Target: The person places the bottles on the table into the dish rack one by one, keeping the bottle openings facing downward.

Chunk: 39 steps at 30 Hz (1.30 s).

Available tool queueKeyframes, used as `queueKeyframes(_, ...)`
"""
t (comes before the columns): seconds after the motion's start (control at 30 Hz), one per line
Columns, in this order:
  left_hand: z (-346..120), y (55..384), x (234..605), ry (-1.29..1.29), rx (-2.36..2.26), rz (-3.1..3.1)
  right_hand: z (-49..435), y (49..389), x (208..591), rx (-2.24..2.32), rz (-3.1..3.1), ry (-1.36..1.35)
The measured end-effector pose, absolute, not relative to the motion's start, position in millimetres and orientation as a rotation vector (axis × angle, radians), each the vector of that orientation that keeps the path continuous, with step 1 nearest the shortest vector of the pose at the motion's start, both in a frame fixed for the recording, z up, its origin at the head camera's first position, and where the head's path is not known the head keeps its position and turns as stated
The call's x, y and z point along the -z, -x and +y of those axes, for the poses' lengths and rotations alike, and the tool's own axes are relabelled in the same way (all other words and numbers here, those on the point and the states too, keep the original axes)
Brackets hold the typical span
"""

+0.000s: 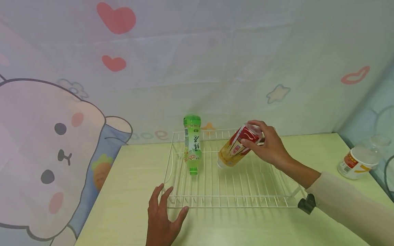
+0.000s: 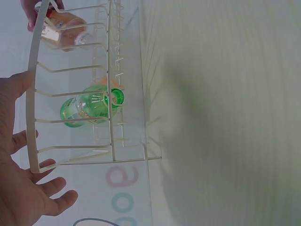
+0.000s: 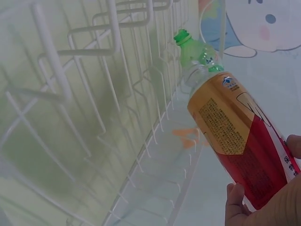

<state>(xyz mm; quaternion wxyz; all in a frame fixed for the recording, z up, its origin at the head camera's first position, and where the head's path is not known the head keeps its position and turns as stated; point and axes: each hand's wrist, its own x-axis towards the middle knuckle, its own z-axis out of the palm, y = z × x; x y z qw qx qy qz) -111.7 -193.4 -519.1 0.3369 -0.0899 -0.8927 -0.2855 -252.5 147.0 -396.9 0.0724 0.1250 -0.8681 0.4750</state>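
My right hand (image 1: 271, 145) grips a plastic bottle with a red and gold label (image 1: 237, 147). The bottle tilts over the white wire rack (image 1: 234, 206), its clear neck end pointing down and left. In the right wrist view, the thumb and fingers hold the label's red part. A green bottle (image 1: 193, 143) stands upside down in the rack's left part, its green neck lowest. At the rack's front left corner is my left hand (image 1: 164, 215), fingers spread. The left wrist view puts it beside the rail; whether it touches is hard to tell.
A clear plastic jar (image 1: 357, 162) with a red and yellow label stands at the table's right. The pale yellow table (image 1: 123, 198) extends around the rack. Behind it hangs a printed cloth (image 1: 200, 68) with hearts and a cartoon animal. A dark cable (image 1: 387, 177) shows at the right edge.
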Motion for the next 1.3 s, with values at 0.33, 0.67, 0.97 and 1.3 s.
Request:
queueKeyframes(0.33, -192, 113, 520, 0.196, 0.744, -2.354, 140, 265, 405, -1.3, -2.605, -0.482)
queueKeyframes(0.67, -194, 112, 522, 0.223, 0.745, -2.327, 124, 268, 418, -1.307, -2.618, -0.507)
queueKeyframes(0.97, -192, 114, 521, 0.211, 0.753, -2.349, 117, 271, 413, -1.232, -2.611, -0.558)
queueKeyframes(1.3, -191, 114, 522, 0.193, 0.753, -2.35, 107, 284, 417, -1.284, -2.625, -0.519)
